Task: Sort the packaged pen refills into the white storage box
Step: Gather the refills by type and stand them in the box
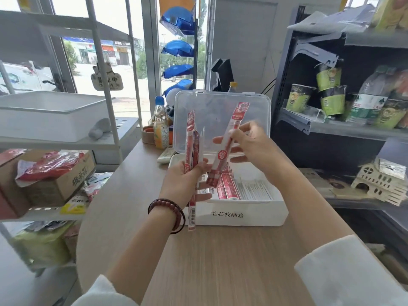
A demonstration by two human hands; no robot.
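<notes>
The white storage box (238, 214) stands open on the wooden table, its clear lid (223, 102) tilted up behind it. Red refill packs (228, 187) and clear ones lie inside. My left hand (185, 177) grips a small upright bundle of red-and-white refill packs (191, 138) in front of the box's left end. Above the box, my right hand (249, 144) pinches a single red refill pack (227, 146), held slanted with its lower end over the packs in the box.
A drink bottle (160, 127), a small round tub (148, 134) and a remote (165, 155) sit left of the box. A white shelf rack with a carton (55, 180) stands on the left, a dark shelf with cup noodles (331, 93) on the right.
</notes>
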